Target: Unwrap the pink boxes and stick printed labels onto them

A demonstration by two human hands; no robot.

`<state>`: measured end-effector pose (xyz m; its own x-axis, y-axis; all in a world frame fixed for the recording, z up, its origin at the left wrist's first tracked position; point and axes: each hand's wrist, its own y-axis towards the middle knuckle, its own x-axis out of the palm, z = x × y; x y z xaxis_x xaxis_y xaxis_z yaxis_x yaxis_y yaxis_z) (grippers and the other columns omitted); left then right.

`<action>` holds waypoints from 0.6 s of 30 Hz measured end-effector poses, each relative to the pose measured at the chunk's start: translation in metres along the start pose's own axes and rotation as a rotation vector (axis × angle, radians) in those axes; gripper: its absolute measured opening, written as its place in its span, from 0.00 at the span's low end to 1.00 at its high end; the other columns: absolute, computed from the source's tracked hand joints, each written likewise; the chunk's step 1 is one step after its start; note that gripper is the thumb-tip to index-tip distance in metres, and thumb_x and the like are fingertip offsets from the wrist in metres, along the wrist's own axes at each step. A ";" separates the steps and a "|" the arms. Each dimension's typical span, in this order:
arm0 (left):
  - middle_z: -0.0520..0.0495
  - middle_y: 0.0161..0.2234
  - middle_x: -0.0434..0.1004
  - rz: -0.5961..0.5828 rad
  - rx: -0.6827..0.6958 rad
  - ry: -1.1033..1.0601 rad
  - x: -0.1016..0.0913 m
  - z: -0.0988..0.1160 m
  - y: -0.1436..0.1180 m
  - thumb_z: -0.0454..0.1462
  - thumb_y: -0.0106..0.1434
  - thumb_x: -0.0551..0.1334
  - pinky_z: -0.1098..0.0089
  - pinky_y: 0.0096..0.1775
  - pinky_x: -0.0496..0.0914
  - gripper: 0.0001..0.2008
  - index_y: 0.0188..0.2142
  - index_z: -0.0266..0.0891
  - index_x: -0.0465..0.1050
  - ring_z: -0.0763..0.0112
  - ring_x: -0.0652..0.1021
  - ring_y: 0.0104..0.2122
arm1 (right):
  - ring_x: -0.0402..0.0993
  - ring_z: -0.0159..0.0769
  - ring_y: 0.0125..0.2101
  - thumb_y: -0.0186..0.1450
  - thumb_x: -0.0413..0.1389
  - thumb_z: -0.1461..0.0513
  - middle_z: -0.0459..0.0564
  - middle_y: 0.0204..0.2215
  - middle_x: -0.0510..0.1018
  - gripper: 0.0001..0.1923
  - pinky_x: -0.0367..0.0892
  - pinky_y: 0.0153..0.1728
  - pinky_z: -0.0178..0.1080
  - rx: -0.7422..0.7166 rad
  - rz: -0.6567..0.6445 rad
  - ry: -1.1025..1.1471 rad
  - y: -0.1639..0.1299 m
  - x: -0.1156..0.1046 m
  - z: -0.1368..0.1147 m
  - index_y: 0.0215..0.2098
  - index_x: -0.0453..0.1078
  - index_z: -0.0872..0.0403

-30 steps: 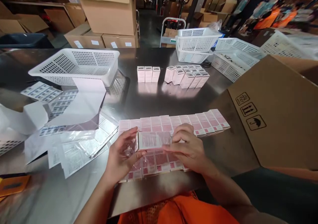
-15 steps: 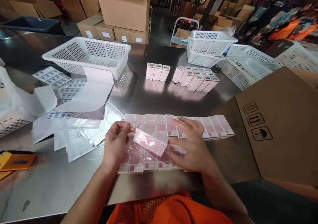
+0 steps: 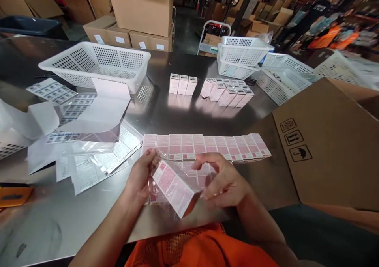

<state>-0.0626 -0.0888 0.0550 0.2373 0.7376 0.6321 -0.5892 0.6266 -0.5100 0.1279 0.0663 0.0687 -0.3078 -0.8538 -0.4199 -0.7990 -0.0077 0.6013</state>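
A pink-and-white small carton (image 3: 174, 186) with a printed code hangs tilted over the table edge, clear plastic film around it. My left hand (image 3: 140, 176) is closed on the clear plastic bag (image 3: 152, 186) at the carton's left end. Beside the other end is my right hand (image 3: 226, 182), fingers bent and apart; whether its fingertips touch the film is hard to tell. Beneath and behind both hands lie rows of similar flat-lying cartons (image 3: 187, 146), the front row partly hidden by the hands and the held carton.
Upright cartons (image 3: 227, 95) stand in groups farther back. A white basket (image 3: 139, 71), label sheets (image 3: 53, 91) and printed papers (image 3: 89, 172) occupy the left. Stacked baskets (image 3: 239, 68) and a large cardboard box (image 3: 331, 152) are at right. An orange object (image 3: 14, 196) lies far left.
The carton has turned and tilted, its printed face now toward me and its right end lower. My right hand has shifted slightly, its fingers more bent. The view has moved a little.
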 end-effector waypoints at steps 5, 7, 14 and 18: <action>0.60 0.15 0.53 -0.004 -0.067 -0.127 -0.003 0.009 0.010 0.31 0.58 0.63 0.81 0.14 0.52 0.18 0.21 0.40 0.54 0.85 0.56 0.12 | 0.77 0.39 0.40 0.58 0.66 0.60 0.50 0.50 0.71 0.08 0.77 0.32 0.39 0.214 0.310 0.231 0.001 0.010 -0.016 0.32 0.72 0.48; 0.60 0.15 0.52 0.026 0.009 -0.163 -0.005 0.011 0.013 0.33 0.60 0.61 0.82 0.14 0.50 0.18 0.21 0.40 0.52 0.85 0.54 0.12 | 0.68 0.50 0.56 0.54 0.70 0.58 0.54 0.58 0.67 0.27 0.74 0.48 0.49 0.441 0.208 -0.081 0.007 0.016 -0.019 0.49 0.68 0.45; 0.58 0.16 0.54 -0.090 0.005 -0.068 -0.003 0.015 0.003 0.36 0.57 0.65 0.79 0.14 0.46 0.17 0.21 0.40 0.56 0.83 0.55 0.12 | 0.58 0.52 0.64 0.64 0.60 0.51 0.62 0.66 0.57 0.45 0.61 0.60 0.54 0.715 -0.224 -0.551 0.026 0.038 0.010 0.71 0.43 0.51; 0.56 0.16 0.56 -0.202 -0.010 0.027 -0.004 0.023 -0.007 0.38 0.51 0.70 0.78 0.15 0.49 0.16 0.21 0.39 0.61 0.81 0.58 0.14 | 0.73 0.48 0.50 0.62 0.64 0.53 0.58 0.52 0.72 0.30 0.70 0.49 0.47 0.709 -0.252 -0.566 0.031 0.024 -0.001 0.59 0.66 0.54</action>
<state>-0.0770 -0.1020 0.0698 0.3710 0.6027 0.7065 -0.5199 0.7652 -0.3798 0.0962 0.0448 0.0781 -0.1393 -0.4890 -0.8611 -0.9470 0.3200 -0.0285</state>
